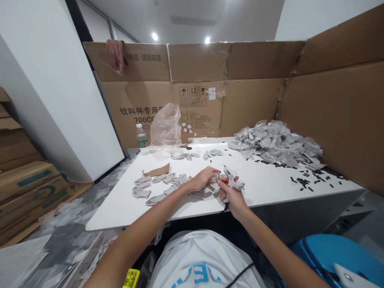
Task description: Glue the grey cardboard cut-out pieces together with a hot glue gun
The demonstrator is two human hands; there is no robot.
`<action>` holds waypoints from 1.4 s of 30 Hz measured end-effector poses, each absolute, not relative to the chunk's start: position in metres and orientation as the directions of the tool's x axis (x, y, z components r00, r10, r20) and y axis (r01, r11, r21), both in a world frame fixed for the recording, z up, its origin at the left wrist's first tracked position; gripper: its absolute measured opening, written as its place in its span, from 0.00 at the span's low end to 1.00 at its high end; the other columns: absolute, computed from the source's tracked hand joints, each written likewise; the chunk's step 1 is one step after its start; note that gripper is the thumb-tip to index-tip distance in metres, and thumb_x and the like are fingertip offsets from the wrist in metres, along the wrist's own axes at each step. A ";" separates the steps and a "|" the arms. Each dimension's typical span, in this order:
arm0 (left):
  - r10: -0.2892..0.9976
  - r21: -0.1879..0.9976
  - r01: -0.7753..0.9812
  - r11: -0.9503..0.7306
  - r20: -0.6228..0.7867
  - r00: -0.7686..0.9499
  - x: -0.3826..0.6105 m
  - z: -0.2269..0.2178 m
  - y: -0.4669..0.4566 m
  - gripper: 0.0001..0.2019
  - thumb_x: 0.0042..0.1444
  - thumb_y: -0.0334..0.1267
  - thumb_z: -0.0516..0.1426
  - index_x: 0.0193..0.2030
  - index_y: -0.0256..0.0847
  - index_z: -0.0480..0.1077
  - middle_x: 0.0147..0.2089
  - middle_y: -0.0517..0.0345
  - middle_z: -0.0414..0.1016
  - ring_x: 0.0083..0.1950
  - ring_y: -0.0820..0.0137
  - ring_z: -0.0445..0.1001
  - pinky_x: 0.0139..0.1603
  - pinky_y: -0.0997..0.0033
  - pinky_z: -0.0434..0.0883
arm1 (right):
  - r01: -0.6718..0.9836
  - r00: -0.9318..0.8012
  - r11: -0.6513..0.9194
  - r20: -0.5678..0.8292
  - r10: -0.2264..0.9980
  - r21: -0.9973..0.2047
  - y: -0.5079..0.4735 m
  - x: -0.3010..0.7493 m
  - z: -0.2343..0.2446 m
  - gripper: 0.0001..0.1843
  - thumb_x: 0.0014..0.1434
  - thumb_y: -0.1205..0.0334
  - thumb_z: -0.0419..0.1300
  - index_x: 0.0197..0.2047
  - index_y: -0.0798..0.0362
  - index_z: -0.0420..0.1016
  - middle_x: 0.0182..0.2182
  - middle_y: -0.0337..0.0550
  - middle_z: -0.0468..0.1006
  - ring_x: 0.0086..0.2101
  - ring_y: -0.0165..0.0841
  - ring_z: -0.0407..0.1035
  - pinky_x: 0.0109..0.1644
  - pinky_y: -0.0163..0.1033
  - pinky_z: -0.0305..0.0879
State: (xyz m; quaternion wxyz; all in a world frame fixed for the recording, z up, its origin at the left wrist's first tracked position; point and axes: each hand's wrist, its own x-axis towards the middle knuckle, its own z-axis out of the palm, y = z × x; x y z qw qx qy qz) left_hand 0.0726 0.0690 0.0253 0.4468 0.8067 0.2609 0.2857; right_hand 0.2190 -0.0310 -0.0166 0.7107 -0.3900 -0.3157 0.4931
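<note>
My right hand (230, 197) grips a white glue gun (234, 180) with an orange trigger, its nozzle pointing up and left. My left hand (205, 178) is curled, fingers pressing a small grey flat piece (213, 181) down on the white table (120, 208) just left of the gun's nozzle. Several similar grey flat pieces (156, 186) lie in rows on the table to the left of my left hand.
A big heap of silvery packets (276, 142) sits at the back right, with small black bits (306, 180) scattered near it. A water bottle (143, 139) and a clear plastic bag (166, 126) stand at the back. Cardboard walls (240, 88) enclose the table; a blue stool (336, 256) is lower right.
</note>
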 end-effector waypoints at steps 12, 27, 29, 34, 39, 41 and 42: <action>0.659 0.862 0.099 -0.498 0.302 0.689 0.074 0.024 0.076 0.20 0.66 0.48 0.56 0.56 0.40 0.80 0.60 0.46 0.79 0.65 0.54 0.75 0.71 0.56 0.66 | -0.506 0.300 0.196 0.042 0.953 -0.840 -0.028 0.222 -0.020 0.28 0.44 0.45 0.84 0.34 0.49 0.74 0.22 0.29 0.66 0.19 0.23 0.54 0.21 0.31 0.55; 0.685 0.897 -0.097 -0.431 0.395 0.612 0.072 0.031 0.076 0.11 0.60 0.45 0.66 0.40 0.39 0.85 0.45 0.49 0.81 0.51 0.59 0.76 0.57 0.62 0.69 | -0.532 0.270 0.174 0.028 0.962 -0.828 -0.029 0.223 -0.019 0.30 0.43 0.45 0.85 0.35 0.50 0.74 0.23 0.29 0.66 0.19 0.23 0.55 0.21 0.31 0.56; 0.685 0.903 -0.117 -0.413 0.393 0.614 0.072 0.031 0.077 0.12 0.59 0.46 0.67 0.39 0.38 0.85 0.44 0.50 0.81 0.50 0.60 0.76 0.57 0.62 0.69 | -0.533 0.268 0.170 0.025 0.963 -0.829 -0.029 0.223 -0.020 0.30 0.43 0.44 0.86 0.34 0.50 0.74 0.22 0.27 0.63 0.19 0.22 0.54 0.21 0.30 0.56; 0.668 0.905 -0.131 -0.405 0.391 0.633 0.072 0.032 0.077 0.12 0.60 0.47 0.68 0.37 0.39 0.85 0.43 0.50 0.80 0.49 0.61 0.75 0.56 0.63 0.68 | -0.538 0.273 0.175 0.026 0.962 -0.824 -0.027 0.222 -0.022 0.31 0.41 0.43 0.87 0.35 0.50 0.75 0.20 0.27 0.62 0.19 0.23 0.54 0.20 0.29 0.55; 0.637 0.905 -0.134 -0.404 0.383 0.669 0.071 0.033 0.076 0.12 0.61 0.46 0.67 0.37 0.39 0.85 0.43 0.50 0.79 0.49 0.61 0.75 0.56 0.63 0.68 | -0.531 0.278 0.179 0.030 0.960 -0.828 -0.026 0.222 -0.022 0.32 0.41 0.44 0.87 0.35 0.49 0.74 0.21 0.27 0.63 0.18 0.22 0.55 0.20 0.29 0.55; 0.634 0.908 -0.134 -0.397 0.376 0.675 0.071 0.034 0.075 0.12 0.61 0.46 0.67 0.38 0.39 0.85 0.44 0.50 0.79 0.49 0.61 0.75 0.56 0.63 0.68 | -0.525 0.279 0.178 0.029 0.960 -0.832 -0.026 0.222 -0.021 0.31 0.41 0.44 0.86 0.35 0.49 0.74 0.21 0.27 0.63 0.18 0.22 0.55 0.20 0.29 0.54; 0.634 0.909 -0.132 -0.395 0.374 0.677 0.071 0.034 0.075 0.12 0.61 0.46 0.67 0.38 0.39 0.85 0.44 0.50 0.79 0.50 0.60 0.74 0.56 0.63 0.68 | -0.523 0.278 0.177 0.029 0.960 -0.834 -0.027 0.222 -0.021 0.31 0.41 0.44 0.86 0.35 0.50 0.74 0.20 0.27 0.62 0.18 0.22 0.55 0.20 0.29 0.54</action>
